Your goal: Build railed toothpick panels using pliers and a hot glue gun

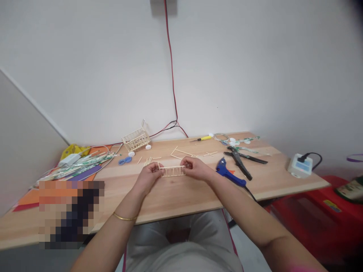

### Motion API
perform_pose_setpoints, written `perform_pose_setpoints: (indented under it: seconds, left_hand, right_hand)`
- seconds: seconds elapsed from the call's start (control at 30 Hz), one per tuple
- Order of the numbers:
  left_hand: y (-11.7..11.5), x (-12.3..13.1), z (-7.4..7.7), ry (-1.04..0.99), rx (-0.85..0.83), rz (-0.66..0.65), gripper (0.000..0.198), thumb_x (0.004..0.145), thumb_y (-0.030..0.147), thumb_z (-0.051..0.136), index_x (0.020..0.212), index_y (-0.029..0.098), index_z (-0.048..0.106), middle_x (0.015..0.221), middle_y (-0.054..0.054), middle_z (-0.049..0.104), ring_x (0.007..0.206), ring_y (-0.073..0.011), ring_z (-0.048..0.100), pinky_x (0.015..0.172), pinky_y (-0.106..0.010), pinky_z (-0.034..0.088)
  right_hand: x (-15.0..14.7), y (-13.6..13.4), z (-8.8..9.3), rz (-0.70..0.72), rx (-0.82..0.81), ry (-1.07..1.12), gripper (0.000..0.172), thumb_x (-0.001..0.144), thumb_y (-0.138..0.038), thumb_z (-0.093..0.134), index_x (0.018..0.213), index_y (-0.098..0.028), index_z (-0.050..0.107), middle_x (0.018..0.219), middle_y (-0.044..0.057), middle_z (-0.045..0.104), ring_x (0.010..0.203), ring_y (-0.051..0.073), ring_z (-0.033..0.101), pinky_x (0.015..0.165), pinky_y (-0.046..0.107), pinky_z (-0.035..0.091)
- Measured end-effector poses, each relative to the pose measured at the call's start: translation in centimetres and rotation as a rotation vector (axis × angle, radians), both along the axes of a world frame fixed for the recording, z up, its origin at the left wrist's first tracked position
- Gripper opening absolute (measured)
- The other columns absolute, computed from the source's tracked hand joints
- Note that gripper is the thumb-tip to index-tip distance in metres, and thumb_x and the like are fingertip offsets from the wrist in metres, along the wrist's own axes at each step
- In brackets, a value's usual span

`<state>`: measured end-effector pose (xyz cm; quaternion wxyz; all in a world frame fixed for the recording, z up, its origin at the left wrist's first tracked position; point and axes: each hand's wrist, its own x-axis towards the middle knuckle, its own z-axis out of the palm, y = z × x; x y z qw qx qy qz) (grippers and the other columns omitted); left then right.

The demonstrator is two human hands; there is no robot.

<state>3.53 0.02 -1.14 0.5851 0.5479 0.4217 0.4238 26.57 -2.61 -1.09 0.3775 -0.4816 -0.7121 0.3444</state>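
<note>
Between my two hands is a small ladder-like frame of thin wooden sticks [172, 171], held just over the table. The fingers of my left hand [150, 174] pinch its left end, where one stick pokes upward. At the right end, my right hand [194, 168] grips it between thumb and fingers. Beyond my left hand lie several loose wooden sticks [148, 161]. A larger stick-built cart [136, 139] with white round wheels stands near the wall. To the right of my right hand rests a blue glue gun [229, 173].
Black-handled cutters [239, 162] and a yellow-handled tool [204, 138] lie at the right and back. Blue caps [125, 161] sit left of the sticks. Packaged strips [82, 168] cover coloured sheets at the left. A white power socket box [300, 165] stands at the right edge.
</note>
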Motion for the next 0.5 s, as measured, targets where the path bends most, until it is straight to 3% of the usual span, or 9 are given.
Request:
perform_pose_setpoints:
  seconds: [0.2, 0.5]
  left_hand:
    - [0.02, -0.01, 0.04, -0.023, -0.005, -0.001, 0.023, 0.056, 0.023, 0.078, 0.073, 0.015, 0.064, 0.062, 0.003, 0.059, 0.056, -0.0093, 0.049, 0.057, -0.02, 0.034]
    - [0.41, -0.39, -0.21, -0.119, -0.072, -0.002, 0.032, 0.056, 0.023, 0.081, 0.08, 0.015, 0.063, 0.066, 0.002, 0.062, 0.057, -0.0084, 0.054, 0.055, -0.019, 0.038]
  right_hand:
    - [0.01, -0.27, 0.0, -0.003, 0.009, -0.01, 0.031, 0.065, -0.021, 0.064, 0.096, -0.017, 0.057, 0.069, -0.005, 0.048, 0.062, 0.009, 0.044, 0.057, 0.02, 0.035]
    - [0.31, -0.38, -0.02, 0.019, -0.017, 0.009, 0.007, 0.067, -0.02, 0.061, 0.074, -0.017, 0.059, 0.062, -0.005, 0.048, 0.059, 0.009, 0.042, 0.056, 0.021, 0.032]
